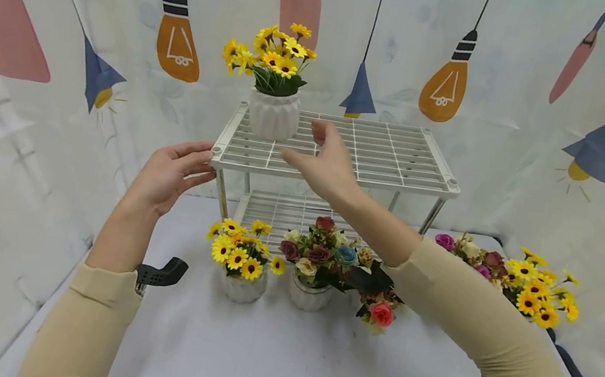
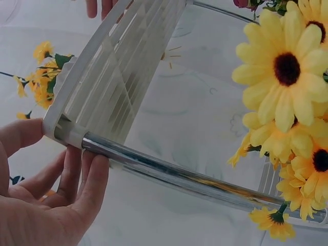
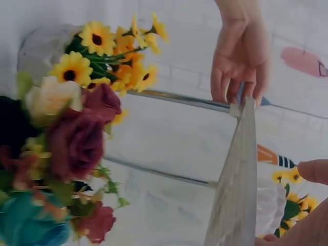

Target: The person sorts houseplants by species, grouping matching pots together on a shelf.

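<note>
Rack top (image 1: 410, 188): yellow-flowered pot (image 1: 274, 116) beside right fingers (image 1: 322, 132).

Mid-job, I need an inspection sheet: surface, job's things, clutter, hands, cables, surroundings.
Surface: white-covered table.
Job's things: white rack, upright; upper sunflower pot upright on its top shelf.
Clutter: lower sunflower pot, mixed-rose pot and red-rose bunch before the rack; purple and yellow flowers to the right.
Hands: left hand holds the rack's top left corner; right hand beside the upper pot, thumb and fingers apart.
Cables: nothing seen.
Surroundings: pale backdrop printed with hanging lamps.
</note>
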A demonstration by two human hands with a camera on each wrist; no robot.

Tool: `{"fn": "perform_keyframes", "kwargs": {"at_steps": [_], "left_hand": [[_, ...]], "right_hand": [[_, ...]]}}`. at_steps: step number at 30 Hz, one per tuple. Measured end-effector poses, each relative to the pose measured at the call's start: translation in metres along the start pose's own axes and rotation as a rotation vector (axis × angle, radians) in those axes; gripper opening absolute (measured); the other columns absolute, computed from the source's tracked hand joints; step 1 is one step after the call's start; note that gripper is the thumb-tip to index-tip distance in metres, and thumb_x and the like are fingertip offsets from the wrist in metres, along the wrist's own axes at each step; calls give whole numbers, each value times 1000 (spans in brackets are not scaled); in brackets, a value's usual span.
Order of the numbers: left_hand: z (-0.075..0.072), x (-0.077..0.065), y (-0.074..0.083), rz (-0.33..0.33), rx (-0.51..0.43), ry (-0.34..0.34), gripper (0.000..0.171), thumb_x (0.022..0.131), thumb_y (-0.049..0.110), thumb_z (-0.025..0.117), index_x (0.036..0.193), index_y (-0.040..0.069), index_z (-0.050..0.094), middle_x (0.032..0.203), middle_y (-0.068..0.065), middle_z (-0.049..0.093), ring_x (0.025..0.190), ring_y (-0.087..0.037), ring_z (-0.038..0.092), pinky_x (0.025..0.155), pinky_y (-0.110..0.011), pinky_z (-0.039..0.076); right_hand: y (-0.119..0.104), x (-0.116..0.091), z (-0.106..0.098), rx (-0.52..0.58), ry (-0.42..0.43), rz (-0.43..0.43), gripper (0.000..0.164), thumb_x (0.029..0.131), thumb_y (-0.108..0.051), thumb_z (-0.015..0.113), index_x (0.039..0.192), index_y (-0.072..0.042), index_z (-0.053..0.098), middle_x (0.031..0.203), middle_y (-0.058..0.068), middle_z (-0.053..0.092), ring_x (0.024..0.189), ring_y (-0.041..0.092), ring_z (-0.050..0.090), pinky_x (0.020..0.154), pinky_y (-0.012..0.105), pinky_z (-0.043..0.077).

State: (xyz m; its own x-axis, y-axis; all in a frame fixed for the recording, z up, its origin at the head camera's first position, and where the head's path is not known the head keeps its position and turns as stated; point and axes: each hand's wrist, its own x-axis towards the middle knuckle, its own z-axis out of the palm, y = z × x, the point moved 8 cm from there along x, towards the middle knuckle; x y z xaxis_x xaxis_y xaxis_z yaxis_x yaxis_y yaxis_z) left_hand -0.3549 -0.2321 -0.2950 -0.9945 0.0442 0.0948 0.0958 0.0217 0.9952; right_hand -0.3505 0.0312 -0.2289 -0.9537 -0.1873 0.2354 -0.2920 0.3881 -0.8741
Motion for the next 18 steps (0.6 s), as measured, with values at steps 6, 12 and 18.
{"fn": "perform_keyframes", "kwargs": {"at_steps": [6,12,18], "left_hand": [[0,0,1,3,-24,6,58,102,29,68,148,-2,51,126,-4,66,111,-19,65,93,-26,55],[1,-1,1,-3,-44,4,59,102,29,68,149,-2,50,126,-3,65,112,-19,64,96,-27,54],[1,-3,1,-7,-35,5,60,103,29,67,151,-2,48,128,-5,62,113,-19,63,101,-30,52]], "right_hand": [[8,-27,-17,72,-2,-65,72,97,-25,74,156,-7,36,155,8,42,143,23,39,117,34,34],[14,-52,-43,129,53,-156,65,98,-19,74,152,-5,41,153,7,44,142,21,40,116,29,35],[25,-79,-75,124,125,-236,59,98,-14,73,148,1,44,149,9,47,141,20,42,116,33,36]]}}
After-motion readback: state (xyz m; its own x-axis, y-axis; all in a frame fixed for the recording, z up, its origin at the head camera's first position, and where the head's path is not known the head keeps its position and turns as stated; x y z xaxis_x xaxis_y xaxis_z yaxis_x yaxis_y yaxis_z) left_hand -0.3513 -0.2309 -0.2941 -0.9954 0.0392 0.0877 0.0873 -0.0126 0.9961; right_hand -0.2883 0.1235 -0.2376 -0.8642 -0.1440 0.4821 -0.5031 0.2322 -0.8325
